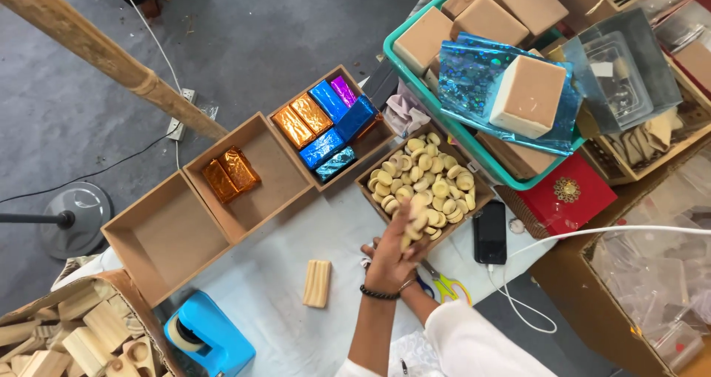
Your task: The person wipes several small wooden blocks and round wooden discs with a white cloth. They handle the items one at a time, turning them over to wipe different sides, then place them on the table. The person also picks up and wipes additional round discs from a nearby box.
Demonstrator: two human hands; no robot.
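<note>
hand grasping round soaps, wooden tray

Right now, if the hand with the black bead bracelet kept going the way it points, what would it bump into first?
Probably the pale round pieces in the wooden box. The hand is blurred and already seems to hold some, so depth is uncertain.

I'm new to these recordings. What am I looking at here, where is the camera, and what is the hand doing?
There is no machine: a person works bare-handed, and one camera on their head looks down. Only one hand is in view, blurred, with a dark bracelet; which hand it is I cannot tell. It reaches into a wooden box of pale round pieces and seems to hold some. Around it lie a pale ridged bar, boxes with foil-wrapped blocks, a black phone, scissors, a blue tape dispenser and a green basket of tan blocks.
</note>
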